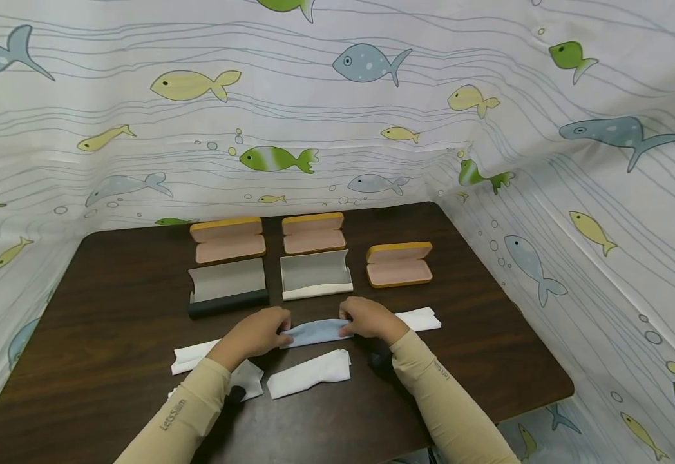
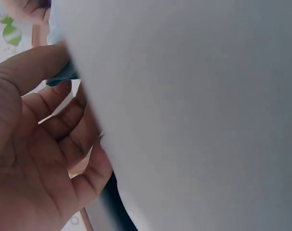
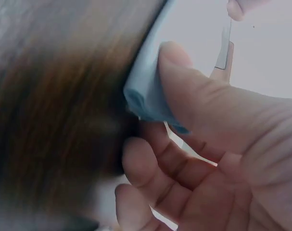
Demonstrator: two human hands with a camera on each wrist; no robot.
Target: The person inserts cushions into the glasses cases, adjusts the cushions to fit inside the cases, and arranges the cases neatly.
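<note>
A folded light-blue cloth (image 1: 316, 332) is stretched between both hands, low over the table. My left hand (image 1: 261, 333) pinches its left end between thumb and fingers; in the left wrist view a bit of the cloth (image 2: 64, 76) shows by the thumb, and a pale blurred surface fills most of that view. At the other end, my right hand (image 1: 370, 319) pinches the cloth, its thumb (image 3: 184, 82) on top and fingers below in the right wrist view. Closer to me lies a folded white cloth (image 1: 310, 374).
More white cloths lie by the left forearm (image 1: 195, 356) and beyond the right hand (image 1: 420, 319). Behind stand opened cases: a dark one (image 1: 228, 303), a white one (image 1: 317, 291), and yellow ones with pink lining (image 1: 230, 248), (image 1: 314, 241), (image 1: 399, 272). A fish-print curtain (image 1: 314, 116) borders the table.
</note>
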